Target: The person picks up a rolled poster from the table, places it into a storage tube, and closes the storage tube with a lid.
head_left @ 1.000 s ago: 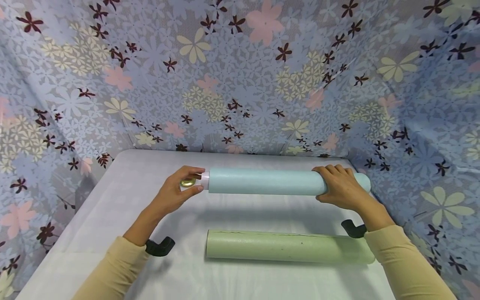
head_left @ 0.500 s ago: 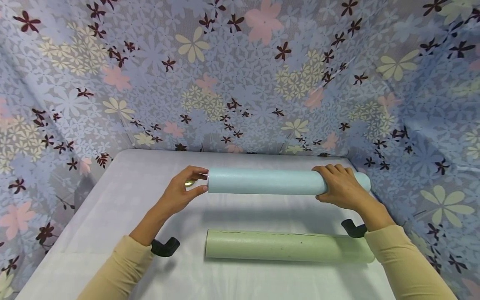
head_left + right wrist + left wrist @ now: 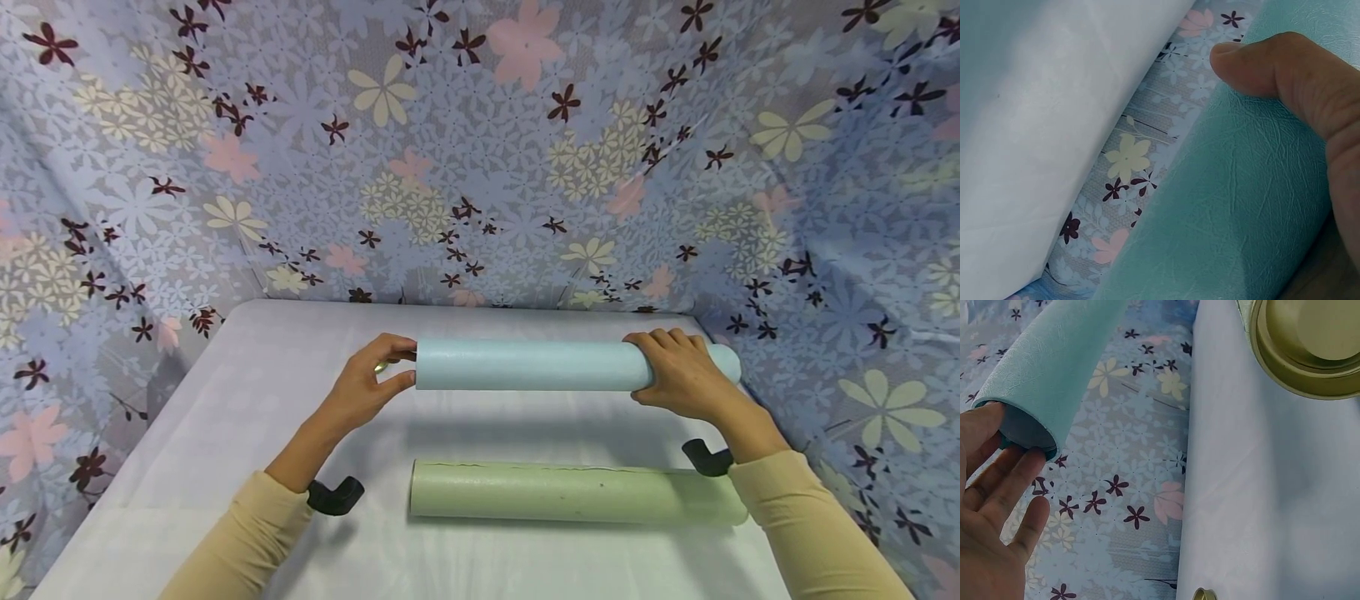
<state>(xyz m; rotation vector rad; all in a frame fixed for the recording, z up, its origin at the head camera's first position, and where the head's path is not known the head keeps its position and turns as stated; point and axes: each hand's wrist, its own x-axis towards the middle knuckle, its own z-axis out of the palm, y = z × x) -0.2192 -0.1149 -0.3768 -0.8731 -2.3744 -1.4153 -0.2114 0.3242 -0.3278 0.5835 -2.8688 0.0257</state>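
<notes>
A light blue tube (image 3: 525,365) lies crosswise above the white-covered table, its shadow below it. My right hand (image 3: 678,372) grips it near its right end; in the right wrist view the thumb (image 3: 1254,65) lies across its textured surface. My left hand (image 3: 362,383) is at the left end, thumb and fingertips right at the rim. In the left wrist view its fingers (image 3: 1013,475) reach into the tube's mouth, where a grey-blue surface shows. The white inner cylinder seen earlier is hidden in the tube.
A pale green tube (image 3: 577,493) lies on the table (image 3: 225,467) in front, parallel to the blue one. Its recessed gold end (image 3: 1310,356) shows in the left wrist view. A small gold object (image 3: 380,367) shows through the left fingers. Flowered cloth (image 3: 465,167) surrounds the table.
My left hand has moved right, and the white cylinder it held has slid into the blue tube, out of sight. My right hand has stayed in place.
</notes>
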